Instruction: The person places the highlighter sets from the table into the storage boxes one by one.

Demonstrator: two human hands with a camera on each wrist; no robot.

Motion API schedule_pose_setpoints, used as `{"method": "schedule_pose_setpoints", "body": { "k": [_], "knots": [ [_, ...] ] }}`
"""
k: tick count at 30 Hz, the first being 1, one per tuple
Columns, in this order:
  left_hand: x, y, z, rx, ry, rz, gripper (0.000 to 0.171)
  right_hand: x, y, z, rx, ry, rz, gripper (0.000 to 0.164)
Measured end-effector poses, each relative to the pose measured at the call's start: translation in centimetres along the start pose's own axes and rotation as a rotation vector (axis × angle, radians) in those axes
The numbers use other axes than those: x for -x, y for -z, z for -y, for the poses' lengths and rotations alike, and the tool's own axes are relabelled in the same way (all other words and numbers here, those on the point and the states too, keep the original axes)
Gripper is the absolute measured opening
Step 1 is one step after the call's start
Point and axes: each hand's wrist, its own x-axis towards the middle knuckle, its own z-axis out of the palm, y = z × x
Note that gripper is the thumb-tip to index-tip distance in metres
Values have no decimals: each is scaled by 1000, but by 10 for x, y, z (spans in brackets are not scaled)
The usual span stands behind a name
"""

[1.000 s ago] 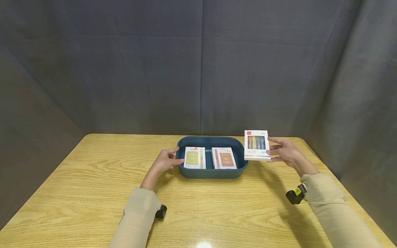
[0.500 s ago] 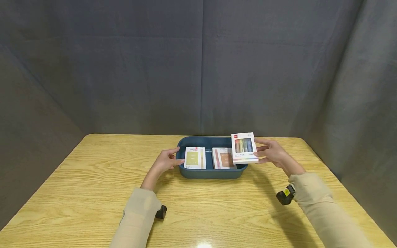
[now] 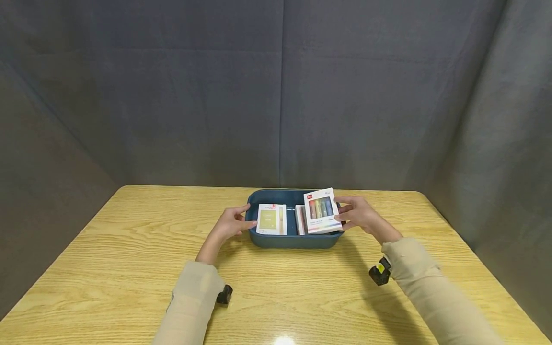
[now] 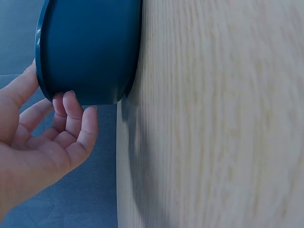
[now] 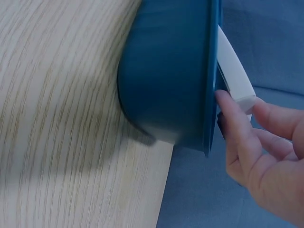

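Note:
In the head view a dark blue plastic bin (image 3: 297,242) stands on the table. My left hand (image 3: 230,224) grips its left rim, with the thumb over the edge and the fingers (image 4: 89,126) against the outer wall. My right hand (image 3: 362,216) pinches the right edge of a white box of colored pens (image 3: 323,227), whose window shows several colors. This box is tilted over the right half of the bin, its lower edge near the front rim. Beneath it, a white and brown box (image 3: 300,220) is mostly hidden. A white and yellow-green box (image 3: 268,219) lies in the left half.
The wooden table (image 3: 276,287) extends around the bin on all sides. Behind it hangs a grey curtain (image 3: 276,96), with more curtain at both sides. Black wrist cameras (image 3: 380,271) are strapped to both sleeves.
My right hand has carried the box of colored pens leftward from beside the bin to over its right half, tilting it and covering most of the brown box. My left hand has stayed put.

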Motion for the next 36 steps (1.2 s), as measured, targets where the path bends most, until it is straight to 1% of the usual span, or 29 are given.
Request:
{"method": "schedule_pose_setpoints", "body": {
  "k": [4,12,16,20,25,29,33,36],
  "knots": [
    [0,0,1,3,-5,7,63,-3,-6,1,43,-11,-6,57],
    [2,0,-1,1,-6,9,63,-7,-14,1,62,-18,-36,54],
    [3,0,-2,1,1,8,63,-9,-18,1,102,-32,-66,50],
    [3,0,-1,3,-1,12,63,-10,-22,2,149,-35,-125,45],
    [3,1,-1,0,-4,14,63,-10,-27,4,241,-17,-193,42],
    [3,1,0,-12,-6,7,63,-11,-31,4,317,1,-224,39],
    [3,2,0,-8,-9,10,64,-13,-34,3,386,27,-238,35],
    [4,2,-1,-6,-13,16,64,-13,-37,1,431,25,-246,34]
  ]
}}
